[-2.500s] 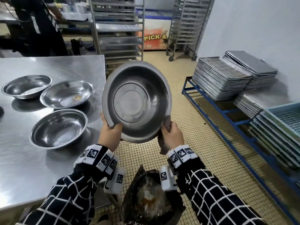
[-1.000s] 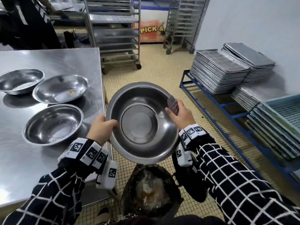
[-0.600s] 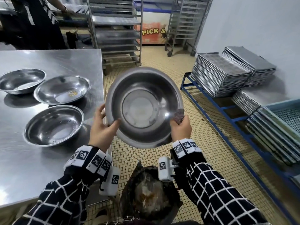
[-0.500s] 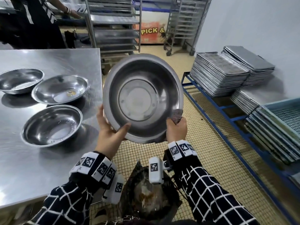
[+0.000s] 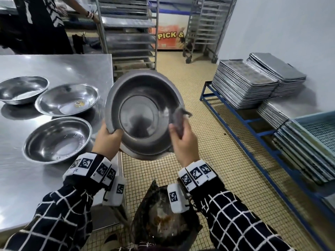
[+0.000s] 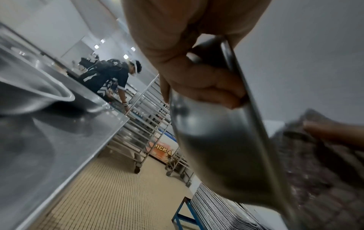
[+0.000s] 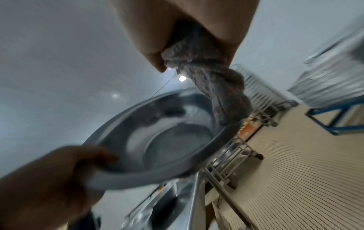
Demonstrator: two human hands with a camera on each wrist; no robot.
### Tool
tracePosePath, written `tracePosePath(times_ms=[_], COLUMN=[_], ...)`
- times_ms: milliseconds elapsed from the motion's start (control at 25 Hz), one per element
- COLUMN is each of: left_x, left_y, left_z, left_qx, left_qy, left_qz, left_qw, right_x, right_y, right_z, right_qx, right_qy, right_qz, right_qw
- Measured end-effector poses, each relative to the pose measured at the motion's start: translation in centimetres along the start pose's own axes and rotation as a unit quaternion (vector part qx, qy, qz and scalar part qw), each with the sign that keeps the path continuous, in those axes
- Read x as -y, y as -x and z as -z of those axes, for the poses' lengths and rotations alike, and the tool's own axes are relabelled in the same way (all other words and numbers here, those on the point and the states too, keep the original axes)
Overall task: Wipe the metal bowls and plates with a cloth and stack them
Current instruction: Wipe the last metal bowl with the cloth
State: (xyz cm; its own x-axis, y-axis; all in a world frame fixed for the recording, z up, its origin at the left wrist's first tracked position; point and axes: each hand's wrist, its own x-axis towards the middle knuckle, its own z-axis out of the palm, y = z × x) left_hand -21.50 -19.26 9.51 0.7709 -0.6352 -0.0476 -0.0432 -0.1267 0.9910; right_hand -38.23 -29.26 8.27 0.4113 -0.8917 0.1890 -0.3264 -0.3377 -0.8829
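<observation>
I hold a metal bowl (image 5: 141,113) tilted toward me, in the air beside the steel table (image 5: 54,69). My left hand (image 5: 108,140) grips its lower left rim, thumb inside; the left wrist view shows those fingers curled behind the bowl (image 6: 222,152). My right hand (image 5: 183,140) holds a bunched grey-brown cloth (image 5: 178,118) at the bowl's right rim. In the right wrist view the cloth (image 7: 216,87) hangs from my fingers onto the inner wall of the bowl (image 7: 167,140). Three more metal bowls lie on the table: near (image 5: 58,140), middle (image 5: 67,99), far left (image 5: 21,89).
A dark bin bag (image 5: 163,220) stands open below my hands. Stacked metal trays (image 5: 243,84) rest on a blue rack (image 5: 235,124) at right. Wheeled tray racks (image 5: 130,31) stand behind, and another person (image 5: 41,24) stands beyond the table.
The bowl came down from its raised, upright tilt. My right hand with the cloth shifted from the lower rim up along the right rim. My left hand moved to the lower left rim.
</observation>
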Motion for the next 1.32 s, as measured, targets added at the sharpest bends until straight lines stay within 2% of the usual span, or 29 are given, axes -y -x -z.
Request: tracePosePath(times_ms=[40,120,200,280,360,440,480,600,720,800,840,880,960,1040,1080,1160,1240,1320], left_x=[-0.5,-1.0,-1.1,-1.4,-1.1,-0.8,-0.7,-1.0,-1.6,-1.5,-1.3,-1.0,-0.7,-0.4,-0.3,-0.1,-0.2,-0.1], left_y=[-0.1,-0.5,-0.9,-1.1,-1.3,-1.3,-1.2,-1.5,-1.8,-1.9,-2.0,-2.0,-1.7,-1.3,-1.0,-0.6,-0.3,-0.1], left_z=[0.1,0.2,0.5,1.2,1.8,1.8,1.6,1.0,0.9,0.8,0.8,0.7,0.5,0.1,-0.1,-0.6,-0.8,-0.8], left_qx=[0.006,0.018,0.04,0.057,0.072,0.094,0.096,0.053,0.009,-0.005,-0.014,-0.02,-0.023,-0.011,0.0,0.015,0.031,0.044], left_qy=[-0.009,-0.037,-0.071,-0.057,-0.052,-0.057,-0.055,-0.053,-0.06,-0.046,-0.041,-0.036,-0.036,-0.028,-0.015,0.003,0.021,0.032], left_qz=[-0.013,-0.043,-0.065,-0.052,-0.028,-0.019,-0.023,-0.052,-0.091,-0.092,-0.088,-0.082,-0.067,-0.047,-0.04,-0.025,-0.007,0.024], left_qw=[1.0,0.998,0.995,0.995,0.996,0.994,0.994,0.996,0.994,0.995,0.995,0.996,0.997,0.998,0.999,1.0,0.999,0.998], right_x=[0.3,0.3,-0.2,-1.1,-2.6,-4.5,-4.9,-4.4,-2.9,-1.6,-1.3,-1.4,-2.9,-5.0,-5.8,-6.2,-5.5,-4.6], right_y=[0.5,1.8,2.5,1.8,-0.3,-2.9,-3.9,-4.3,-1.5,1.1,2.0,2.5,2.1,0.1,-1.2,-3.3,-4.9,-5.9], right_z=[-1.1,-3.3,-4.3,-3.2,-1.4,0.0,0.2,-0.4,-2.4,-3.3,-3.4,-3.4,-2.6,-1.2,-0.5,0.6,1.5,2.6], right_qx=[0.085,0.257,0.351,0.358,0.311,0.286,0.267,0.188,0.203,0.208,0.192,0.171,0.143,0.125,0.111,0.065,0.003,-0.035], right_qy=[0.044,0.138,0.199,0.316,0.48,0.58,0.602,0.563,0.452,0.334,0.297,0.295,0.366,0.423,0.427,0.39,0.279,0.171], right_qz=[0.035,0.099,0.137,0.155,0.187,0.193,0.172,0.103,0.085,0.074,0.076,0.086,0.092,0.056,0.038,0.015,-0.006,-0.03], right_qw=[0.995,0.951,0.905,0.864,0.799,0.738,0.733,0.798,0.864,0.916,0.932,0.936,0.915,0.896,0.897,0.918,0.96,0.984])
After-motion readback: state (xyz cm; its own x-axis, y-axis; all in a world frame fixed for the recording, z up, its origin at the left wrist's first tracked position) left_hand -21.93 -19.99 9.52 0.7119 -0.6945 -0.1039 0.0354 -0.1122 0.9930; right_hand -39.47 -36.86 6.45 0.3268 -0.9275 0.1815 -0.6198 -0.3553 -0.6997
